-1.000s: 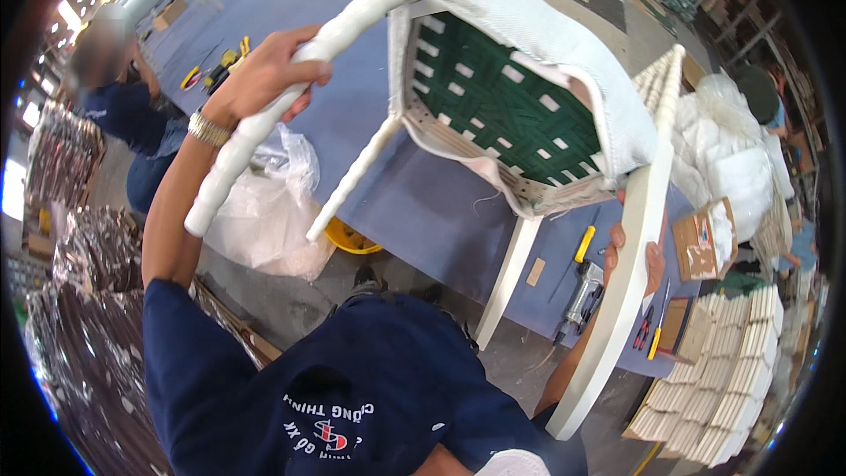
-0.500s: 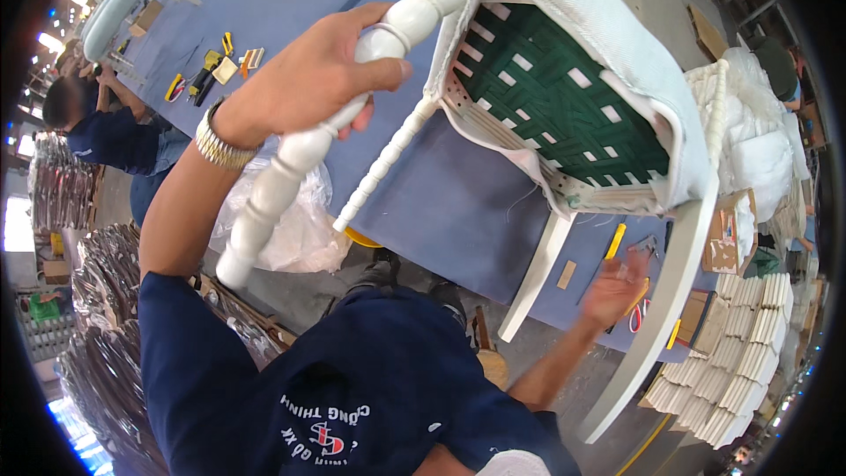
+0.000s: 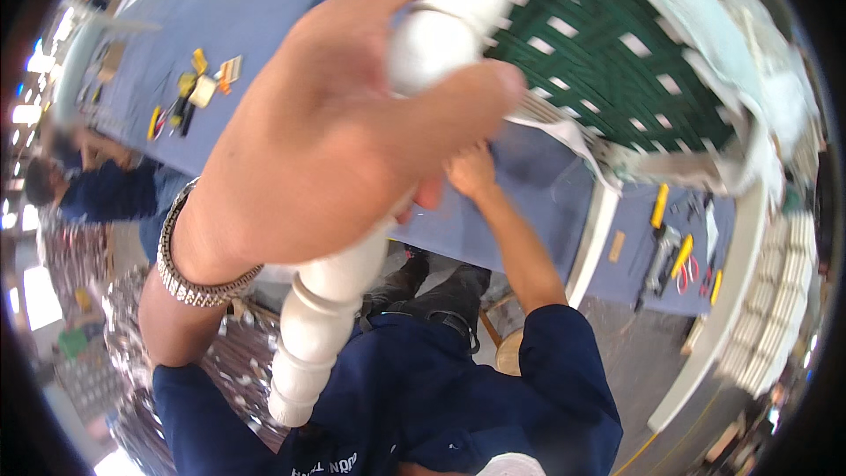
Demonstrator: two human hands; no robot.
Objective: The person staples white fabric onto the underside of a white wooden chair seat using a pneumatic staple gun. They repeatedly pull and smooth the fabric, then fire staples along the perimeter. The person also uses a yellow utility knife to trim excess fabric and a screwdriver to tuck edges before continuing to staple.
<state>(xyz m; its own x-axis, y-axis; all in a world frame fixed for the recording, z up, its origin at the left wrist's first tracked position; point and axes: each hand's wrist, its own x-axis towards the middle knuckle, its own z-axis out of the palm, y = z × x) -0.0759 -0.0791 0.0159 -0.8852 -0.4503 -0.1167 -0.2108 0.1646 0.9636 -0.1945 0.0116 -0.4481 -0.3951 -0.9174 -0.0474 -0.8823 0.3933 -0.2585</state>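
the white upholstered chair (image 3: 617,53) is tilted above the bench (image 3: 551,203), its green-webbed underside facing the person; the left hand (image 3: 326,132), above the bench's near edge, wraps round a white turned chair leg (image 3: 317,326); the right hand (image 3: 470,169) is over the bench, partly hidden, so i cannot tell whether it grips anything; a staple gun (image 3: 663,263) and red-handled scissors (image 3: 693,264) lie on the bench's right part

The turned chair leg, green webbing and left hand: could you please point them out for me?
Turned chair leg (image 3: 320,313), head view: lower section.
Green webbing (image 3: 608,75), head view: middle of the weave.
Left hand (image 3: 322,137), head view: back of the hand.
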